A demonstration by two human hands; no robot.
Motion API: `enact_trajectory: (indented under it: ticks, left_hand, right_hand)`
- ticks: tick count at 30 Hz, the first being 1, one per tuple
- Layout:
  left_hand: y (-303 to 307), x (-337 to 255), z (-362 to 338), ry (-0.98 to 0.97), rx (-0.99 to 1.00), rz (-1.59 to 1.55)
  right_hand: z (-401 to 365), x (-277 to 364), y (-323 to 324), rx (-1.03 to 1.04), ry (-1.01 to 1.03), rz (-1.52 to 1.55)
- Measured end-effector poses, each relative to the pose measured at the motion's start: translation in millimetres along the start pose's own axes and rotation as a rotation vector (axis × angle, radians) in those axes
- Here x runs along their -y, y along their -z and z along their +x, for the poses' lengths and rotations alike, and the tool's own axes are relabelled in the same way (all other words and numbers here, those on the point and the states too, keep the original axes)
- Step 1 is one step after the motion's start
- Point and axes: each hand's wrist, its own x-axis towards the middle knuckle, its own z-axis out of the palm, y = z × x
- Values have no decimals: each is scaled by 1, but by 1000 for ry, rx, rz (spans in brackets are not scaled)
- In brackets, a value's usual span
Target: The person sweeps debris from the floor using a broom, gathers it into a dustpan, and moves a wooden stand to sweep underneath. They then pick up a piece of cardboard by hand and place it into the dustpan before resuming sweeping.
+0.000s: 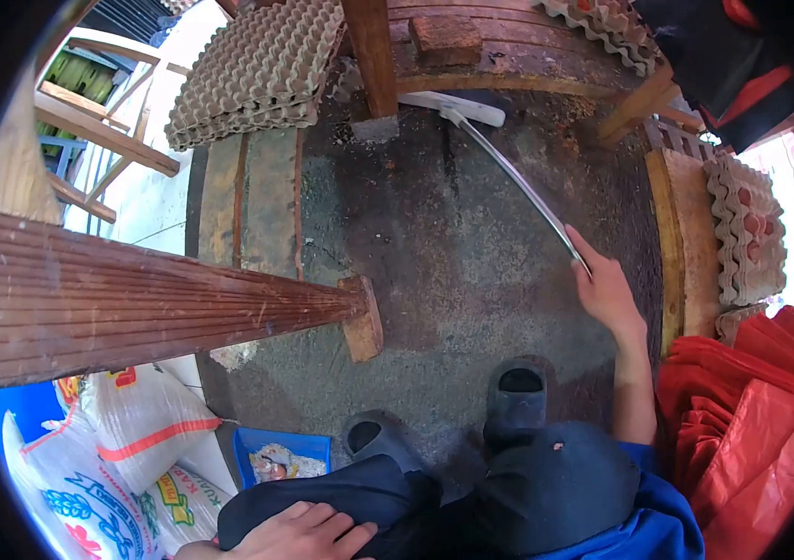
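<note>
Right hand (607,291) is closed around the near end of a long metal handle (518,182), fingers wrapped over it, back of the hand facing the camera. Right arm is stretched forward and slightly inward from the blue sleeve, elbow nearly straight, wrist in line with the forearm. The handle runs away from the hand up and to the left, low over the floor (434,252). At its far end is a white wiper head (453,105), lying flat on the floor just beside the foot of a wooden post (374,56).

Left hand (299,534) lies palm down on the left thigh at the bottom edge of the view. Its fingers are loosely spread and it grips nothing. Left arm is mostly out of frame, so I can't tell its pose.

Two dark slippers (516,397) stand on the floor between the hands, toes pointing at the wiper head. The floor is dark, rough and stained.

Surroundings:
- stack of egg trays (248,79) on a wooden board, upper left
- more egg trays (747,233) on the right, past the right hand
- red plastic bags (752,411) bunched next to the right arm
- ribbed wooden plank (136,303) coming in from the left, ending near the left slipper
- printed sacks (126,448) and a blue tray (285,457) below the plank, near the left hand
- brick (445,39) on the boards behind the post
</note>
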Motion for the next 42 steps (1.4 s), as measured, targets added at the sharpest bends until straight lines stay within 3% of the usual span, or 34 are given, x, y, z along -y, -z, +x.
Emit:
enact_trajectory:
  ticks: [3,13,20,25,29,36,42]
  left_hand:
    - [-2,1,-1,-13,-10,9]
    - [-1,-2,-1,-34,21,56]
    - [-2,1,0,-13,17,46]
    - [-5,-1,3,-25,30,70]
    - [-6,-5,3,-22,52,88]
    - [-20,-12,-6,-38,-33,149]
    - [-30,-17,-14,-51,-76,177]
  right_hand:
    - [-9,2,1,2,-118,98]
    - [-23,-1,-51,-217,-58,98]
    - [-96,5,-49,-133,-136,131]
    - [-163,1,-57,-35,-192,421]
    - [-193,3,-47,72,-229,435]
    - [-187,6,-48,171,-84,325]
    - [-138,7,-92,84,269,197]
